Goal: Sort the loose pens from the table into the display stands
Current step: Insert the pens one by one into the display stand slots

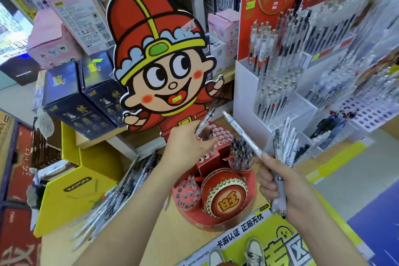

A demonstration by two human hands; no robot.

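My left hand (187, 144) pinches a clear pen (204, 122) over the holed top of the red cartoon display stand (217, 181). My right hand (282, 188) grips a bunch of white and grey pens (285, 149), with one long white pen (241, 134) sticking out toward the upper left. A round cup of the red stand holds several dark pens (240, 153). A heap of loose pens (112, 196) lies on the wooden table at the left.
White tiered pen racks (280, 84) full of pens stand at the right. A yellow box (71, 190) sits left of the loose pens. Dark blue boxes (79, 101) and pink boxes are stacked behind the big cartoon cut-out (159, 60).
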